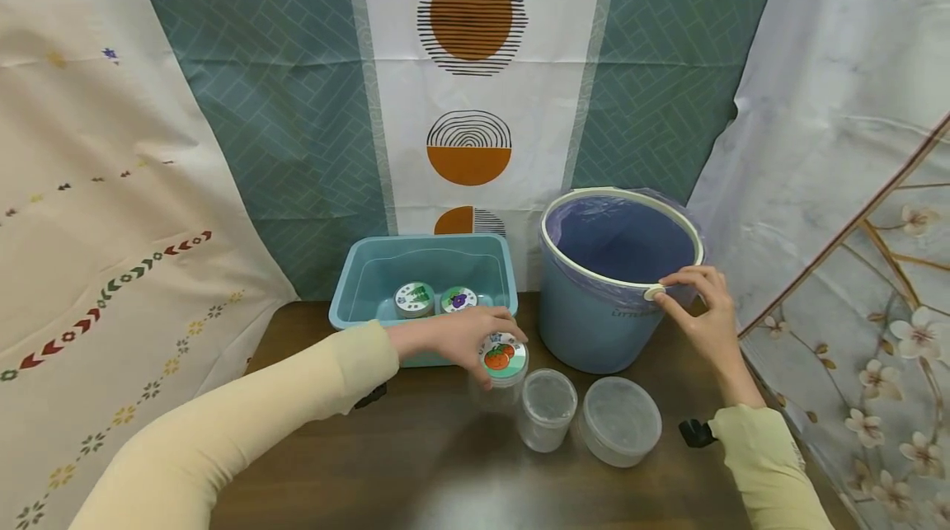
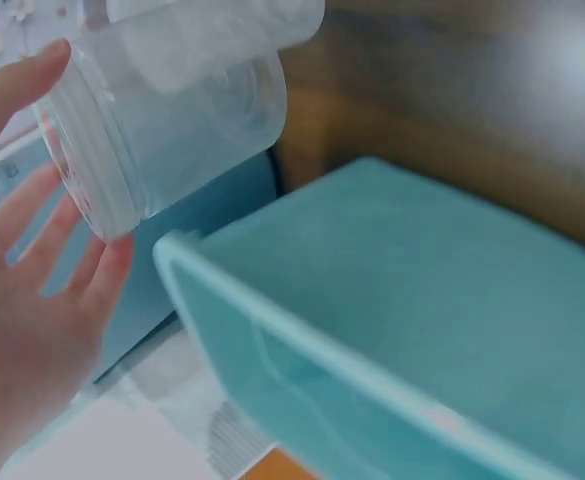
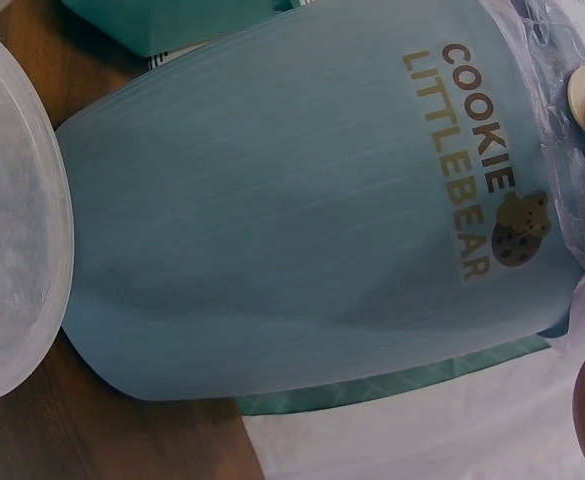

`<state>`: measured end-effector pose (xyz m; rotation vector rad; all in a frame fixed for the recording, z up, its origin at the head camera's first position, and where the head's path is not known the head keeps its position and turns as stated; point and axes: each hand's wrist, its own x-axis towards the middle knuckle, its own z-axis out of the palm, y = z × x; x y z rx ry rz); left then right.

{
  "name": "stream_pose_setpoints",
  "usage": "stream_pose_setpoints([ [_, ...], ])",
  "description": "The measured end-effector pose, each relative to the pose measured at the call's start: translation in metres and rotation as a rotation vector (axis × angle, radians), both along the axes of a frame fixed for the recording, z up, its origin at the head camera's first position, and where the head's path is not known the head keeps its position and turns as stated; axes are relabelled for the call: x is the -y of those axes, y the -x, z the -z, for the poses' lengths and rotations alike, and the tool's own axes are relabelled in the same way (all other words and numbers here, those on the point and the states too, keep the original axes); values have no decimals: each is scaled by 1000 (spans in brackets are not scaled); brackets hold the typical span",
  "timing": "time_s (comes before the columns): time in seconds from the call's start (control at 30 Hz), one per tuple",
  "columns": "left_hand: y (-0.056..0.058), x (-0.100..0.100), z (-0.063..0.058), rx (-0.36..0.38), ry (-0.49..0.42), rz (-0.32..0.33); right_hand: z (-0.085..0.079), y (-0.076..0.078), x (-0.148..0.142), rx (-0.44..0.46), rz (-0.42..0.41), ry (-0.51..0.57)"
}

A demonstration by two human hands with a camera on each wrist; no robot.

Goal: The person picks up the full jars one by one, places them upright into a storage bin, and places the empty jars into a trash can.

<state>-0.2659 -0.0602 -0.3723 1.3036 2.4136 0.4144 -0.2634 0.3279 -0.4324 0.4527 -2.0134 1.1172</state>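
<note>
Two hands are busy over the worktop [image 1: 334, 456]. I see the left grip [image 1: 466, 335] pinching a clear jar [image 1: 506, 358] by its orange-fruit lid, thumb and fingers spread around the edge. It's just in front of the blue tub [image 1: 377, 276], where two lidded jars [image 1: 414, 300] sit, and beside two plain containers [image 1: 622, 421]. The right grip [image 1: 701, 311] pinches the cream knob [image 1: 654, 292] at the rim of the bag-lined bin [image 1: 586, 324].
</note>
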Motion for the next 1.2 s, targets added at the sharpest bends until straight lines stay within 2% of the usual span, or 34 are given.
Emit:
stream_pose_setpoints([
  [0.17,9,-6,-31,-3,52,9,-1,-1,0,9,-8,-7],
  [0.33,18,-20,-57,-21,21,23,-2,-1,0,8,-3,1],
  [0.6,31,-45,-83,-90,49,65,-2,0,2,-18,1,9],
  [0.77,40,-53,-102,-78,36,81,-2,1,2,-10,2,-4],
  [1.03,50,-67,-136,-102,47,156,0,1,-3,-4,-18,-8],
  [1.2,55,-77,-149,-113,52,160,0,2,-3,-6,-15,-18],
])
